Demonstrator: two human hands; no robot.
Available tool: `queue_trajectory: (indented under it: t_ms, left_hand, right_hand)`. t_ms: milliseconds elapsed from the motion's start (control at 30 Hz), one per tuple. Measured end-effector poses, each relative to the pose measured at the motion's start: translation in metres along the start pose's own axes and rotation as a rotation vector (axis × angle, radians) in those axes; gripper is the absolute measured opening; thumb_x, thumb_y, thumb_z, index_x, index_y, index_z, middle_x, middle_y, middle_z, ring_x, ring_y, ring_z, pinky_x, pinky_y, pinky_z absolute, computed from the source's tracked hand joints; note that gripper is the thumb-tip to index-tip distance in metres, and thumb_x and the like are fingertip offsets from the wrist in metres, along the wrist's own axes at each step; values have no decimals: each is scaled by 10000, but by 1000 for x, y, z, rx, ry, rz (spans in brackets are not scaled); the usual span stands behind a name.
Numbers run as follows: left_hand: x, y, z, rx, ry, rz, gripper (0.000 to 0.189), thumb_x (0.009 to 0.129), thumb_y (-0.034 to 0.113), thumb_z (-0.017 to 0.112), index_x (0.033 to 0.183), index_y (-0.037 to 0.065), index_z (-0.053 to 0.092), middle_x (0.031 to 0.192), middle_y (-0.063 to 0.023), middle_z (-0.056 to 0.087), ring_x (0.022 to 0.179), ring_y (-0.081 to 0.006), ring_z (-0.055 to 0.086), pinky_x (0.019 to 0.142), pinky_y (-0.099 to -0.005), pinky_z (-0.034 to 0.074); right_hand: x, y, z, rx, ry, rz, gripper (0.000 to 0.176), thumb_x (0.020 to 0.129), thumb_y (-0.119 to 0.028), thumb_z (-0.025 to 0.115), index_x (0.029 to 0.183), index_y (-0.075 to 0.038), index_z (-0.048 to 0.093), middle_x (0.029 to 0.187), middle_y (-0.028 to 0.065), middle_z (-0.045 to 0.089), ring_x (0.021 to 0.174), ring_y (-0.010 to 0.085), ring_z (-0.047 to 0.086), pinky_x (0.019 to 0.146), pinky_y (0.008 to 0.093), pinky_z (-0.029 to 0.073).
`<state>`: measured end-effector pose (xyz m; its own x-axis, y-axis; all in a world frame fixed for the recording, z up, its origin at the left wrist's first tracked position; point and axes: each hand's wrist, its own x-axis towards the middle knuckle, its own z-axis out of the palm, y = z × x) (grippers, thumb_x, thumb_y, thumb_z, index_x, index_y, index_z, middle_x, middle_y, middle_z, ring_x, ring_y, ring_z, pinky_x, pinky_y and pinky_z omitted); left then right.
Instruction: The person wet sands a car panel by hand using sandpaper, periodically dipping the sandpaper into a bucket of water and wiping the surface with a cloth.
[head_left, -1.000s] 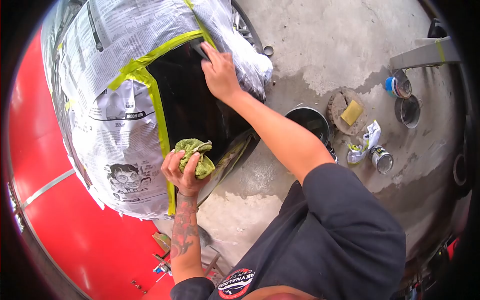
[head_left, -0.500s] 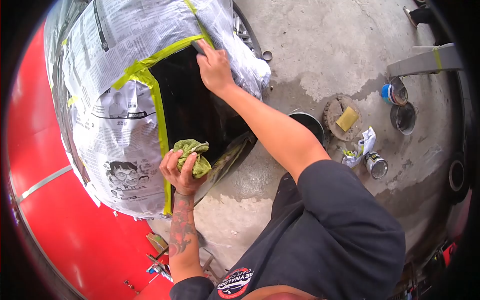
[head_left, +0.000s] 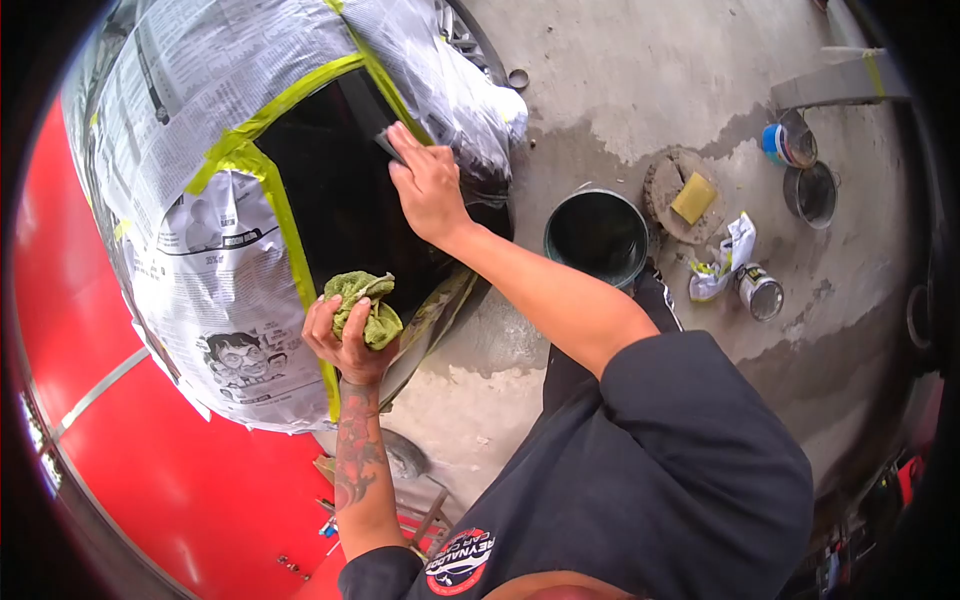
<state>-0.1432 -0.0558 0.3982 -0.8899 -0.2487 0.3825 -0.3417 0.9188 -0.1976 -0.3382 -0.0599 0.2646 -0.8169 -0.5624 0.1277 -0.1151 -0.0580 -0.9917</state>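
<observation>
A bunched green cloth (head_left: 366,308) is gripped in my left hand (head_left: 345,352), held over the lower edge of a glossy black panel (head_left: 335,190). Newspaper (head_left: 225,290) and yellow-green masking tape (head_left: 292,235) frame this panel on the car body. My right hand (head_left: 430,188) presses a small dark grey piece, which looks like sandpaper (head_left: 386,143), against the panel near its right taped edge. The fingers are together and hide most of the piece.
On the concrete floor stand a dark bucket (head_left: 597,238) and a round wooden block (head_left: 664,185) with a yellow sponge (head_left: 694,198) on it. Crumpled paper (head_left: 738,243), a tin can (head_left: 760,292), a blue-labelled can (head_left: 788,146) and a metal pail (head_left: 811,195) lie farther right.
My right hand has slid down the panel from the top taped corner with the sandpaper. The left hand still holds the cloth. The view has shifted, showing more of the bucket.
</observation>
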Motion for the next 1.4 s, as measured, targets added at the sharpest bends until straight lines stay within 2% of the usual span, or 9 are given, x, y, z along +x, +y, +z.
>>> queue_trajectory:
  t_ms: [133, 233, 367, 467, 667, 833, 1033, 1200, 1400]
  left_hand:
    - [-1, -1, 1, 3, 0, 11, 499, 724, 195, 792, 1188, 191, 609, 1237, -122, 550, 1139, -356, 565, 980, -526, 470]
    - [-1, -3, 0, 0, -10, 20, 479, 742, 229, 797, 1181, 189, 609, 1239, -122, 544, 1144, -356, 561, 980, -525, 471]
    - [2, 2, 0, -16, -3, -8, 453, 743, 150, 798, 1158, 202, 625, 1248, -99, 547, 1146, -351, 550, 979, -508, 490]
    - [2, 1, 0, -19, -8, 5, 464, 746, 141, 793, 1170, 194, 612, 1244, -111, 548, 1148, -350, 548, 985, -515, 491]
    - [-3, -3, 0, -3, -28, 23, 541, 719, 170, 808, 1214, 176, 593, 1257, -134, 508, 1178, -347, 540, 981, -514, 472]
    - [-2, 0, 0, -6, -34, 10, 548, 712, 123, 810, 1212, 173, 591, 1255, -132, 509, 1178, -342, 542, 985, -517, 472]
    - [-3, -2, 2, -13, -23, 9, 506, 738, 163, 816, 1189, 183, 590, 1244, -122, 532, 1159, -356, 538, 1000, -535, 485]
    - [-2, -1, 0, -7, -19, 0, 484, 744, 157, 814, 1178, 189, 603, 1245, -115, 540, 1156, -356, 540, 997, -522, 491]
    - [0, -2, 1, -9, -2, 13, 496, 738, 176, 814, 1187, 190, 604, 1252, -123, 532, 1153, -356, 547, 977, -515, 488]
  right_hand:
    - [-46, 32, -6, 0, 22, 39, 489, 953, -190, 562, 1434, -104, 595, 1492, 95, 581, 1131, 340, 588, 1029, 431, 440]
    - [-105, 79, -8, -91, -45, 312, 472, 966, -196, 559, 1424, -93, 598, 1445, 116, 583, 1147, 344, 583, 1025, 434, 447]
    - [-69, 41, 5, -32, 79, 198, 435, 981, -219, 569, 1399, -105, 610, 1368, 90, 595, 1149, 350, 570, 1003, 443, 461]
    - [-66, 29, -9, -38, -19, 227, 462, 990, -223, 563, 1439, -114, 580, 1431, 74, 575, 1173, 353, 564, 1005, 456, 470]
    - [-131, 123, 0, -164, -110, 559, 483, 1012, -292, 513, 1468, -142, 566, 1553, 75, 508, 1199, 379, 576, 1060, 469, 464]
    - [-113, 91, -13, -54, -103, 438, 474, 1015, -273, 514, 1469, -145, 559, 1528, 66, 539, 1210, 383, 559, 1035, 484, 461]
    - [-118, 110, 0, -104, -108, 609, 466, 1014, -267, 507, 1467, -166, 558, 1509, 72, 531, 1253, 382, 541, 1060, 513, 451]
    - [-65, 30, -7, -20, -28, 315, 463, 987, -232, 541, 1434, -112, 576, 1458, 94, 572, 1216, 360, 558, 1011, 494, 458]
    - [-92, 69, -15, -32, -39, 231, 475, 953, -199, 563, 1417, -108, 603, 1452, 80, 602, 1188, 330, 577, 1043, 441, 438]
